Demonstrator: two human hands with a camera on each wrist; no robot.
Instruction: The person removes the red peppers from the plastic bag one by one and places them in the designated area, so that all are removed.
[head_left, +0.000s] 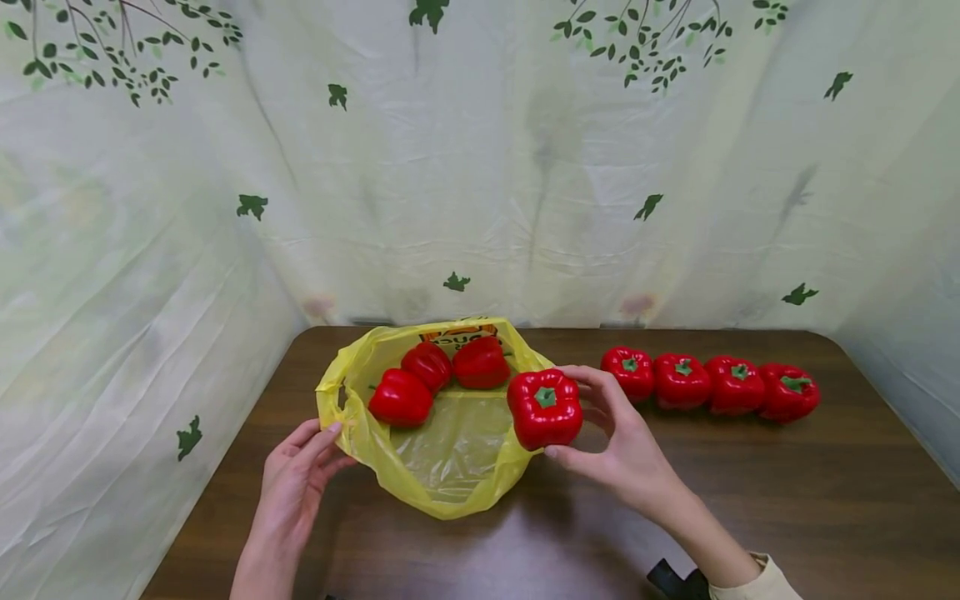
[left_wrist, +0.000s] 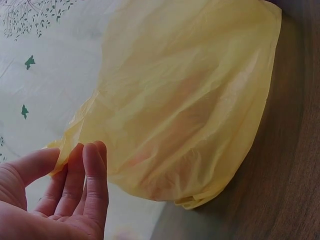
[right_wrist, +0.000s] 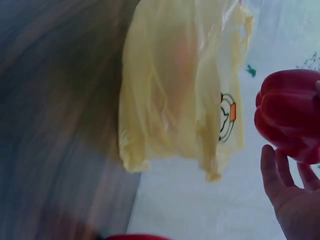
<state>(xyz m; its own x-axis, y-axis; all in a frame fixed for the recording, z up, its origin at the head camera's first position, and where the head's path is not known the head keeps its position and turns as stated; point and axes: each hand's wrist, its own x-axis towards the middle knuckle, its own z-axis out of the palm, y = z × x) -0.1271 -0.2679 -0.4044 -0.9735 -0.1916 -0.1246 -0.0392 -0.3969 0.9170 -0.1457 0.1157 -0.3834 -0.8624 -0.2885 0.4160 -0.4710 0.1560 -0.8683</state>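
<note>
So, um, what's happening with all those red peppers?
A person is holding a yellow plastic bag by its edge with their left hand. Their right hand grips one red bell pepper up near the bag's right rim. Three more peppers are already in the bag, and a row of four sits on the brown table to the right.

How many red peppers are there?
8 red peppers: three inside the yellow bag, one in the right hand, and four in a row on the table. The bag could hide more.
</note>
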